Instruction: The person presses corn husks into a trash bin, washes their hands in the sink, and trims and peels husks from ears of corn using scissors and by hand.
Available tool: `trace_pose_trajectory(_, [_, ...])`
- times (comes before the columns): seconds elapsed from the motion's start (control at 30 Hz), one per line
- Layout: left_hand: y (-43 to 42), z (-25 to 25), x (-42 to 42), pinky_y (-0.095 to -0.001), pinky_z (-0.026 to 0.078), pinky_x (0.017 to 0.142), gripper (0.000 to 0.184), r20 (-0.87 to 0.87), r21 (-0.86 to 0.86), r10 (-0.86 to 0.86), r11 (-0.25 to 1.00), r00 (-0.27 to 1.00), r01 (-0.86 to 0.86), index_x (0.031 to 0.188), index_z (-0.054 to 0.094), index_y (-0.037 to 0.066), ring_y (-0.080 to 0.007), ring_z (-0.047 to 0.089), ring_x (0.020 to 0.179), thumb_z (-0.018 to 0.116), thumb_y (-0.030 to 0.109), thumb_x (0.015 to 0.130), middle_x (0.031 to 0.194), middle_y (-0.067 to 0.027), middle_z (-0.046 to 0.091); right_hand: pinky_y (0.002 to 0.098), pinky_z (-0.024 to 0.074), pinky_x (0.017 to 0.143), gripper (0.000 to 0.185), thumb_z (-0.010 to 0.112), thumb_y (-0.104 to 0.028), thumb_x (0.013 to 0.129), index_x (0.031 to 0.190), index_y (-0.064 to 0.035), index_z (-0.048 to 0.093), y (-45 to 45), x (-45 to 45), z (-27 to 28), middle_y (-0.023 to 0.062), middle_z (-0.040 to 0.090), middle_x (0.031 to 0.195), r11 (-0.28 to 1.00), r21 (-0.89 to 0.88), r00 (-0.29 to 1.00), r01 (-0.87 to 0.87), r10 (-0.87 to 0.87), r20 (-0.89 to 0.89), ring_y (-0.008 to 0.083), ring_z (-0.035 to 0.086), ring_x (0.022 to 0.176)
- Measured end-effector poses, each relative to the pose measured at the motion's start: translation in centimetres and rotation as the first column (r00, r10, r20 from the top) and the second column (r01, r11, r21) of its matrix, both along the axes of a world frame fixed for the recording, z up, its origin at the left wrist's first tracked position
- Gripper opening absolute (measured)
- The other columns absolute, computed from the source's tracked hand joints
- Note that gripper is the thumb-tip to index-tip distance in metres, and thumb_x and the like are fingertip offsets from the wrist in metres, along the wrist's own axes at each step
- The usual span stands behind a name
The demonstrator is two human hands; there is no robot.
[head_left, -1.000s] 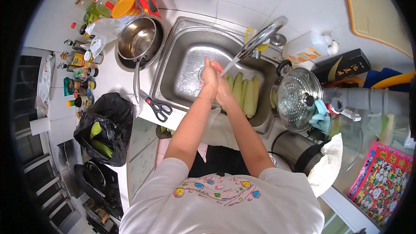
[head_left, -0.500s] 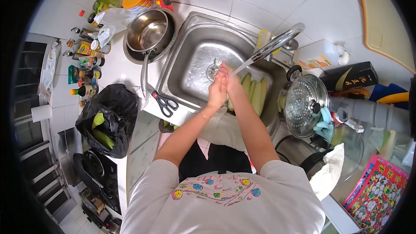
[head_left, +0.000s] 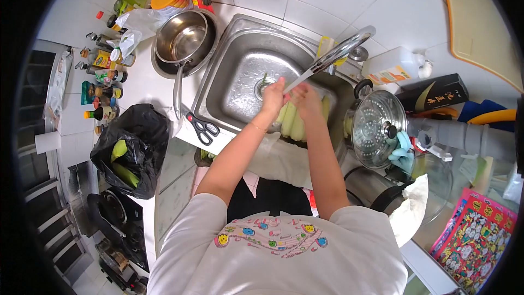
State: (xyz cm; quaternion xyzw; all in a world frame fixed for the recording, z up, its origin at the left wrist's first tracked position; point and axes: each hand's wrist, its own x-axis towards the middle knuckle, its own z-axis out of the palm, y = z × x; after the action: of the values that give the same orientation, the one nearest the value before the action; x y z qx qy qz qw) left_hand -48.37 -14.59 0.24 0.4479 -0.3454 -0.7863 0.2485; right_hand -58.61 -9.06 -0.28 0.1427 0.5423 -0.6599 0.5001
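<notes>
In the sink (head_left: 229,71), under the running tap (head_left: 339,54), my two hands are a little apart. My left hand (head_left: 274,98) is in the water stream with its fingers loosely bent and nothing seen in it. My right hand (head_left: 308,101) is blurred by motion, its fingers loosely spread just above the husked corn cobs (head_left: 296,125). Several of these pale green cobs lie side by side in the basin below my hands. The drain (head_left: 262,88) is just beyond my left hand, with a small green scrap by it.
A saucepan (head_left: 181,41) rests in a wide bowl left of the sink. Scissors (head_left: 203,130) lie at the counter edge, near a black bag (head_left: 144,150) with green husks. A glass lid (head_left: 376,128) stands on the right. A pale cloth (head_left: 273,158) hangs over the sink's front.
My hands were clasped together under the water; now they have parted, the right one moving right over the cobs. The view has shifted slightly.
</notes>
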Motion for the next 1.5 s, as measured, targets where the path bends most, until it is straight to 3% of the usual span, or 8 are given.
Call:
trace_pose_trajectory(0.33, [-1.3, 3.2, -0.2, -0.0258, 0.027, 0.041, 0.038, -0.126, 0.153, -0.185, 0.967, 0.975, 0.203, 0.077, 0.045, 0.009, -0.0127, 0.032, 0.044, 0.045, 0.039, 0.1, 0.056, -0.0011, 0.039, 0.0271, 0.0407, 0.071, 0.015, 0.052, -0.021, 0.092, 0.1, -0.0099, 0.058, -2.4, -5.0, 2.8, 0.0015, 0.064, 0.093, 0.997, -0.043, 0.886, -0.06, 0.034, -0.463, 0.0106, 0.059, 0.091])
trace_pose_trajectory(0.43, [-0.9, 5.3, -1.4, -0.0272, 0.027, 0.041, 0.04, -0.261, 0.435, 0.263, 0.891, 0.929, -0.13, 0.072, 0.041, 0.01, -0.0133, 0.032, 0.045, 0.042, 0.036, 0.102, 0.056, -0.0011, 0.037, 0.0314, 0.0444, 0.079, 0.019, 0.051, -0.025, 0.094, 0.101, -0.0085, 0.058, -2.7, -3.7, 1.8, 0.0024, 0.063, 0.093, 0.991, -0.115, 0.911, -0.071, 0.018, -0.411, 0.0113, 0.059, 0.095])
trace_pose_trajectory(0.63, [-0.9, 4.1, 2.4, -0.0285, 0.03, 0.05, 0.04, -0.247, 0.308, 0.187, 0.945, 0.951, -0.105, 0.073, 0.041, 0.01, -0.0138, 0.032, 0.054, 0.034, 0.035, 0.104, 0.061, -0.0022, 0.037, 0.0351, 0.0479, 0.086, 0.051, 0.046, -0.05, 0.096, 0.116, -0.0041, 0.057, -1.1, 6.6, -0.8, 0.0069, 0.063, 0.102, 0.849, -0.513, 0.99, -0.125, 0.138, -0.012, 0.019, 0.06, 0.096])
trace_pose_trajectory(0.8, [0.9, 6.0, 4.9, -0.0331, 0.04, 0.107, 0.043, -0.412, 0.557, 0.427, 0.817, 0.805, -0.149, 0.12, 0.05, -0.005, -0.0261, 0.049, 0.121, 0.035, 0.032, 0.104, 0.13, -0.0201, 0.05, 0.0408, 0.0503, 0.086, 0.054, 0.05, -0.055, 0.093, 0.112, -0.0051, 0.059, -1.6, 7.5, 3.9, 0.0112, 0.063, 0.108, 0.84, -0.542, 0.955, -0.025, 0.181, 0.236, 0.0235, 0.06, 0.102])
trace_pose_trajectory(1.0, [3.0, 4.2, 8.8, -0.0312, 0.04, 0.101, 0.029, -0.262, -0.204, -0.062, 0.979, 0.963, 0.007, 0.119, 0.053, -0.007, -0.0234, 0.049, 0.123, 0.047, 0.013, 0.099, 0.128, -0.0118, 0.054, 0.0328, 0.05, 0.066, 0.033, 0.058, -0.037, 0.094, 0.102, -0.0054, 0.057, -3.3, 7.1, 0.7, 0.002, 0.051, 0.06, 0.924, -0.31, 0.898, -0.225, 0.32, 0.303, 0.0175, 0.054, 0.063])
trace_pose_trajectory(1.17, [2.4, 4.1, 11.1, -0.0352, 0.049, 0.084, 0.02, 0.281, -0.812, 0.019, 0.538, 0.959, 0.227, 0.108, 0.061, 0.0, -0.0295, 0.064, 0.097, 0.05, 0.013, 0.095, 0.11, -0.0176, 0.064, 0.0282, 0.0456, 0.056, 0.017, 0.054, -0.022, 0.096, 0.091, -0.0054, 0.054, -5.2, 9.3, -1.2, 0.001, 0.052, 0.068, 0.941, -0.307, 0.959, -0.145, 0.21, 0.189, 0.0135, 0.05, 0.059])
trace_pose_trajectory(1.3, [0.6, 9.3, 14.1, -0.0376, 0.05, 0.084, 0.025, 0.571, -0.782, -0.1, 0.237, 0.815, 0.577, 0.114, 0.062, 0.006, -0.0354, 0.062, 0.098, 0.052, 0.017, 0.094, 0.113, -0.0182, 0.062, 0.0294, 0.0478, 0.068, 0.016, 0.048, -0.018, 0.098, 0.096, -0.0031, 0.053, -5.1, 8.6, -0.1, 0.006, 0.057, 0.086, 0.888, -0.419, 0.857, -0.188, 0.357, 0.372, 0.0155, 0.055, 0.073])
trace_pose_trajectory(1.5, [1.2, 12.7, 16.0, -0.0383, 0.047, 0.091, 0.038, 0.161, -0.917, -0.048, 0.362, 0.986, 0.168, 0.128, 0.053, 0.009, -0.032, 0.061, 0.103, 0.053, 0.021, 0.092, 0.113, -0.0165, 0.063, 0.0359, 0.0461, 0.088, 0.034, 0.04, -0.017, 0.099, 0.125, 0.0034, 0.048, -3.1, 9.4, 11.9, 0.0168, 0.058, 0.114, 0.774, -0.329, 0.835, -0.542, 0.542, -0.1, 0.0229, 0.055, 0.095])
